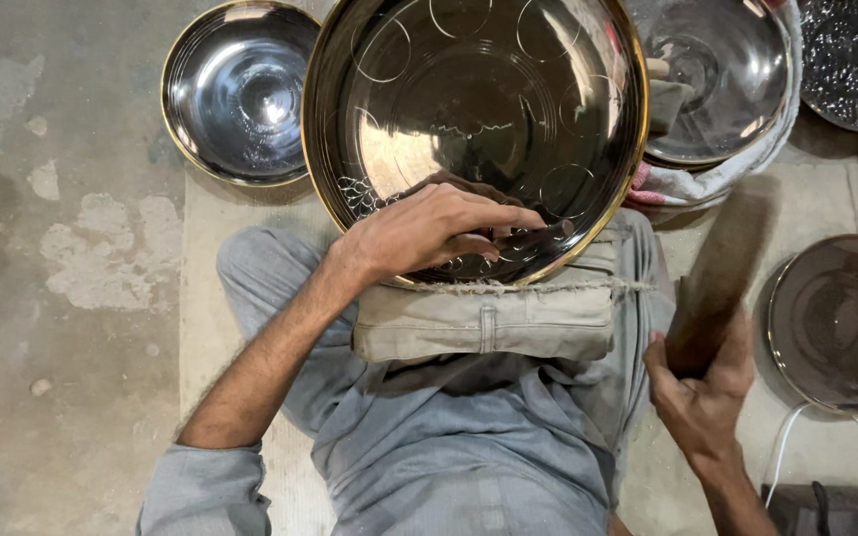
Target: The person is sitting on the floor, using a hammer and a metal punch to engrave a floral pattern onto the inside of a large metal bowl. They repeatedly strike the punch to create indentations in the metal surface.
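A large steel plate [474, 119] with a gold rim and engraved circles fills the upper centre of the frame, its lower edge propped on a grey cushion [484, 320] across the person's lap. The left hand [429, 230] lies on the plate's lower part, its grip pinched together on a thin dark tool [538, 233] whose tip touches the metal. At lower right, the right hand [702, 392] has its grip wrapped tight around a wooden mallet [722, 268], blurred and tilted up toward the upper right, apart from the plate. A smaller bowl [235, 94] sits at upper left on the floor, another plate [722, 79] rests on cloth at upper right, and a dull plate [836, 323] lies at right, beside the mallet.
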